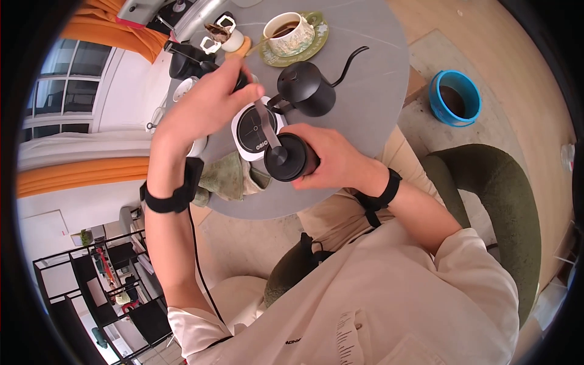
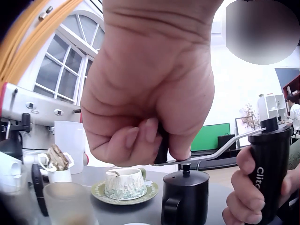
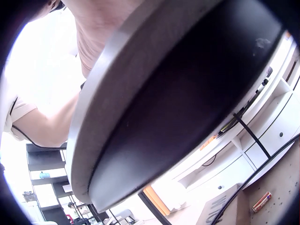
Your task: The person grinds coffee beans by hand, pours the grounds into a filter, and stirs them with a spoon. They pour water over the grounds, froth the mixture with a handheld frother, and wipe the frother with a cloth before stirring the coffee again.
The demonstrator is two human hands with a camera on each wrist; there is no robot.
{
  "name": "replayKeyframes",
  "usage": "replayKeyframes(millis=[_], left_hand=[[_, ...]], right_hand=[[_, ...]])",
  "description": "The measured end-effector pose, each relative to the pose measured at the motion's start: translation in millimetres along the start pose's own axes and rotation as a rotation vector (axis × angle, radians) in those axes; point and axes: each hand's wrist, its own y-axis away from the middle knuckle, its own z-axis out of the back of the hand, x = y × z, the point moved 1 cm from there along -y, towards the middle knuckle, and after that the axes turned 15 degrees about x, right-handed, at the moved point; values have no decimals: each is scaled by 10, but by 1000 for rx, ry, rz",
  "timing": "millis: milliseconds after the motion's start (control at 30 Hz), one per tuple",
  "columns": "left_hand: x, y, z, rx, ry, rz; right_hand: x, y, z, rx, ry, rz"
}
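My right hand (image 1: 334, 157) wraps round the body of a black manual coffee grinder (image 1: 287, 159), held over the near edge of the table. In the left wrist view, white lettering shows on the grinder's side. My left hand (image 1: 210, 103) grips the dark knob at the end of the grinder's metal crank (image 1: 266, 121), its fingers curled round it. The crank reaches from the grinder's lid toward the far left. Below it lies a white scale with a round black top (image 1: 249, 129). A black gooseneck kettle (image 1: 307, 90) stands close by. The right wrist view shows mostly the table's underside.
Farther back, a cup of dark liquid (image 1: 289, 35) sits on a green saucer (image 1: 317, 42). A drip bag hangs on a small white cup (image 1: 228, 40). A green cloth (image 1: 226, 176) lies at the near edge. On the floor stands a blue bucket (image 1: 467, 85).
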Motion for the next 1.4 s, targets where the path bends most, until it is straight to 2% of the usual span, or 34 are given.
replayKeyframes(millis=[33, 167, 233, 267, 300, 400, 467, 567, 700, 767, 800, 867, 1000, 1067, 1400], left_hand=[[-51, -104, -11, -14, -1, -68], [-425, -345, 37, 37, -110, -40], [-783, -493, -70, 11, -286, -167], [-884, -552, -129, 57, -249, -156], [-996, -566, -193, 51, -308, -218], [-1323, -395, -384, 38, -413, -396], [-1513, -159, -506, 34, -381, -494], [-1713, 111, -713, 13, -710, -403], [-1707, 374, -1092, -114, -580, -369], [-1659, 448, -1251, -180, -431, -327], [-1585, 458, -1356, -277, -398, -399], [-1428, 477, -1537, -475, -333, -544], [-1369, 639, -1655, -608, -187, -535], [-1319, 693, -1684, -671, -94, -565], [-1200, 923, -1426, -478, 66, -621]], right_hand=[[4, 3, 4, 7, -22, -13], [73, -3, 61, 93, -74, -106], [92, 0, 83, 116, -89, -125], [87, 8, 75, 107, -100, -111], [84, 17, 72, 98, -113, -97], [114, 35, 104, 274, -176, -224], [186, 52, 121, 268, -177, -229], [325, 92, 119, 140, -135, -169], [352, 42, 126, 28, -87, -118], [317, 1, 145, 106, -168, -148], [260, -25, 152, 168, -232, -178], [160, -15, 81, 113, -191, -143], [36, -18, -22, -4, -88, -30], [61, -10, -13, -1, -105, -49], [42, 5, -39, -9, -45, -64]])
